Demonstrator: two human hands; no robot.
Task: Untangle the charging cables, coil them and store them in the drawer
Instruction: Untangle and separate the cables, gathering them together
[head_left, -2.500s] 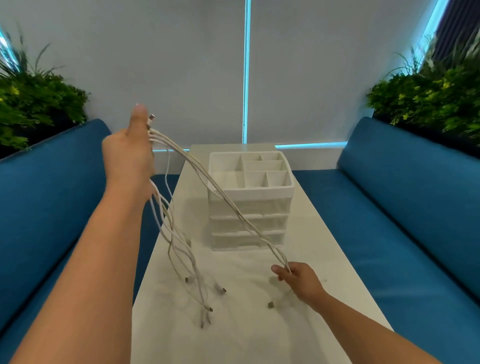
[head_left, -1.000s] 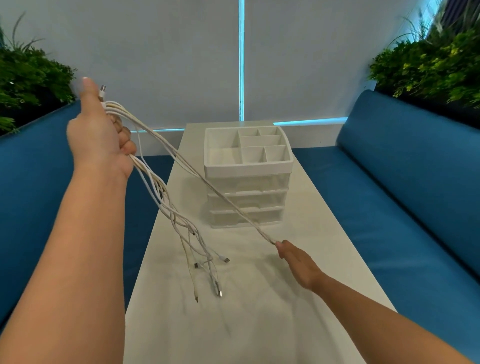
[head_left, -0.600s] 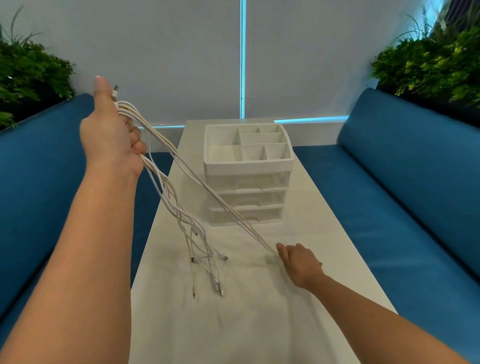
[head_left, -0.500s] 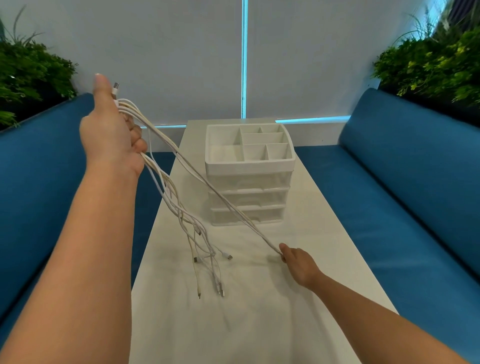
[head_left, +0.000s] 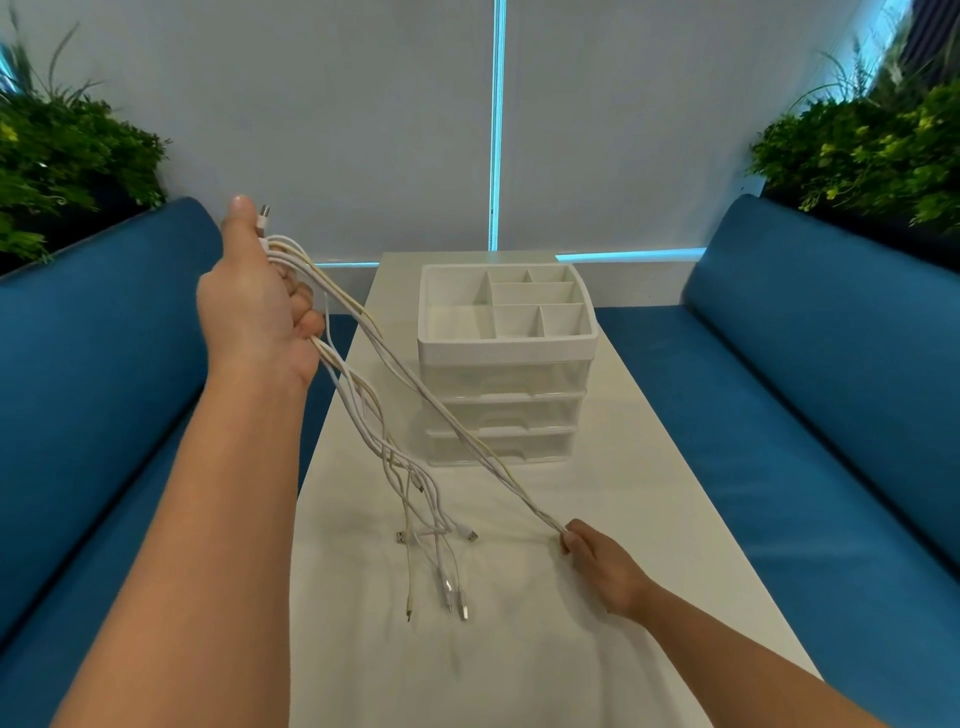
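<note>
Bare table (head_left: 649, 467) right of drawer unit (head_left: 506, 374); cables (head_left: 415, 415) stretched before it.

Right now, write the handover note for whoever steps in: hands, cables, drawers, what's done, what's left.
Left hand: raised over the table's left edge, gripping the bunch of white cables near one end; their loose plugs hang down to the table.
Right hand: low over the table, pinching the far end of a strand or two pulled out taut from the bunch.
Drawer unit: mid-table, all three drawers shut, top tray bare.
Done: one strand or pair drawn partly clear.
Left: finish separating the cables, coil each, open a drawer, store them.
</note>
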